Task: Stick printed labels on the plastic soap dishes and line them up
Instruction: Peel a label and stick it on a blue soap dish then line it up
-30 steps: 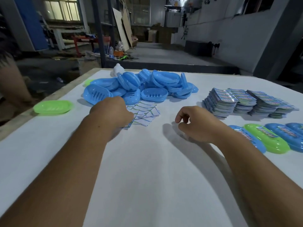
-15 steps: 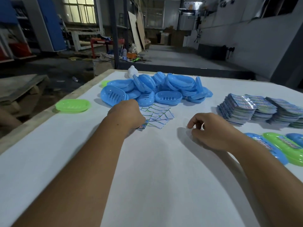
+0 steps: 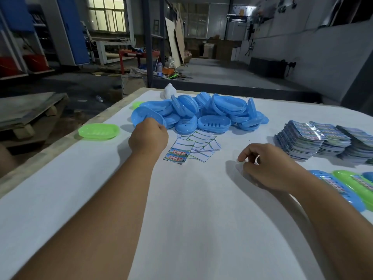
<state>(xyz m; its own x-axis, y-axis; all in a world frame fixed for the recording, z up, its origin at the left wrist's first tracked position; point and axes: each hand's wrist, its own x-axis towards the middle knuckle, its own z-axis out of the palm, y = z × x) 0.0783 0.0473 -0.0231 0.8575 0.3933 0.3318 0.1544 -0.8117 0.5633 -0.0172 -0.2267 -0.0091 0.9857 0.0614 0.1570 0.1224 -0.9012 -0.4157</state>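
**Hands over the white table, dishes heaped at the far side**

At the far left edge of the white-covered table a single green oval plastic soap dish lies alone, well apart from the rest. To its right the left hand reaches out with its fingers curled under, the knuckles just at the near rim of the closest blue dish; whether it grips that dish or anything else is hidden beneath the hand, so I cannot tell. Behind it the heap of blue oval plastic soap dishes sprawls across the far middle of the table, some flat, some tipped on edge, with a small white plastic bottle at its far left corner. Just near the heap, a fan of loose printed labels lies mostly face down, one showing its colourful face beside the left wrist. Further right, the right hand hovers low over the cloth, fingers loosely curled and thumb near the forefinger, holding nothing visible. Beyond it sit stacks of printed label sheets, and nearer, at the right edge, a row of labelled blue and green soap dishes lies side by side
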